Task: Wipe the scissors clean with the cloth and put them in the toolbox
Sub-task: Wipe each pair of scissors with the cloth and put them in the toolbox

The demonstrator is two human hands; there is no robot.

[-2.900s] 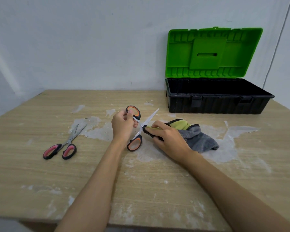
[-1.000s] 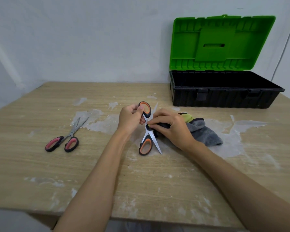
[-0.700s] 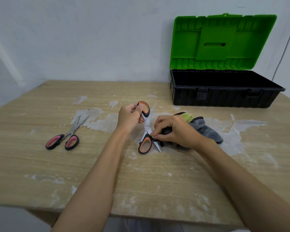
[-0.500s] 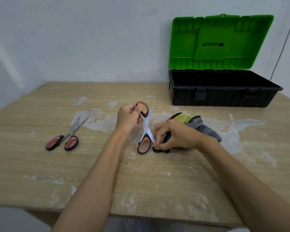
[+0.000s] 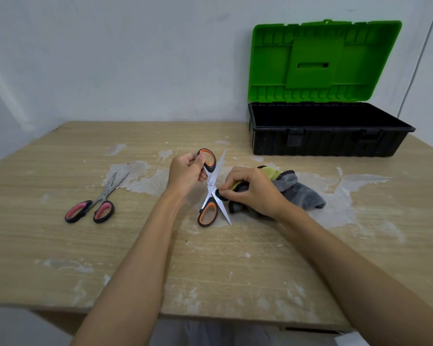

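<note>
The orange-handled scissors (image 5: 211,188), spread open above the table (image 5: 235,265), are held by 1 handle in the left hand (image 5: 185,174); the cloth (image 5: 289,189) is pinched by the right hand (image 5: 251,189), seemingly against the lower blade; wiping is underway; next, closing and carrying to the toolbox (image 5: 330,136).

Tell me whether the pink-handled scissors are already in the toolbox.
No, the pink-handled scissors lie on the table, far left of the open toolbox.
</note>
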